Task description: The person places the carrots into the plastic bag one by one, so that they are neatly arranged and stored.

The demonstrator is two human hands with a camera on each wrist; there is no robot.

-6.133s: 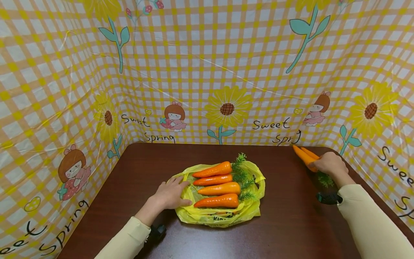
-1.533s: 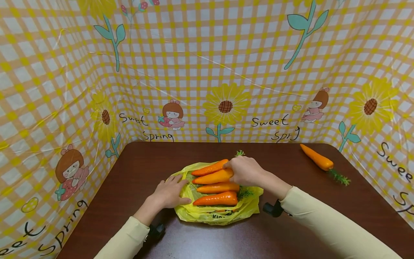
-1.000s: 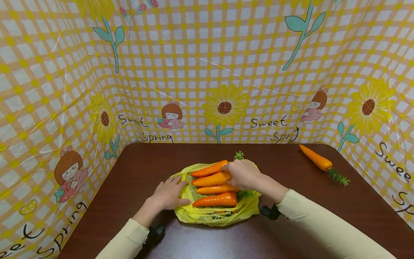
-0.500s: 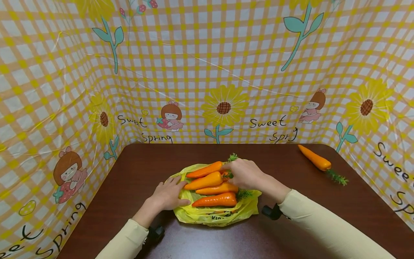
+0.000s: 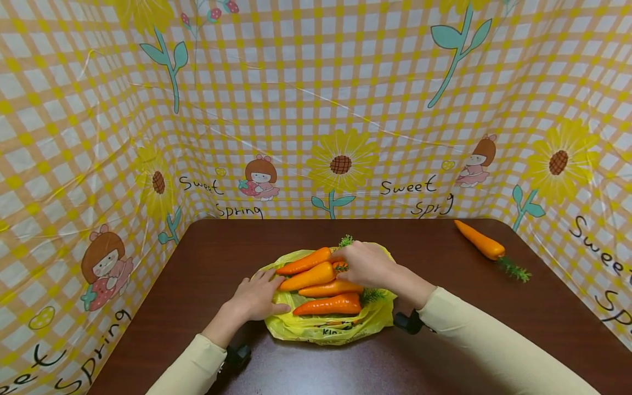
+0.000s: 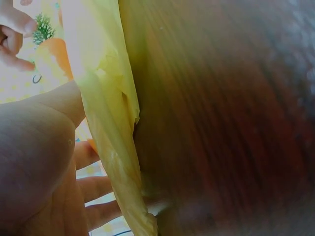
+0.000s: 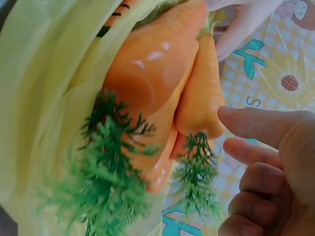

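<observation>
Several orange carrots with green tops lie side by side on a crumpled yellow plastic bag (image 5: 331, 332). My left hand (image 5: 257, 296) rests with spread fingers on the bag's left edge, beside the carrot tips. At the carrots' leafy ends is my right hand (image 5: 367, 262). In the right wrist view its thumb and index finger reach to the blunt end of a carrot (image 7: 202, 98), while the other fingers are curled. The far carrot (image 5: 303, 261) and a second carrot (image 5: 308, 276) lie close together. A nearer carrot (image 5: 328, 304) lies along the front.
Another carrot (image 5: 479, 241) lies alone at the table's back right, its greens toward me. The dark wooden table (image 5: 424, 241) is enclosed at the back and sides by a yellow checked cloth (image 5: 296, 109) with flower prints.
The right hand came back from the back right, where a carrot now lies. The two far carrots have since slid left toward the left hand, which stays on the bag.
</observation>
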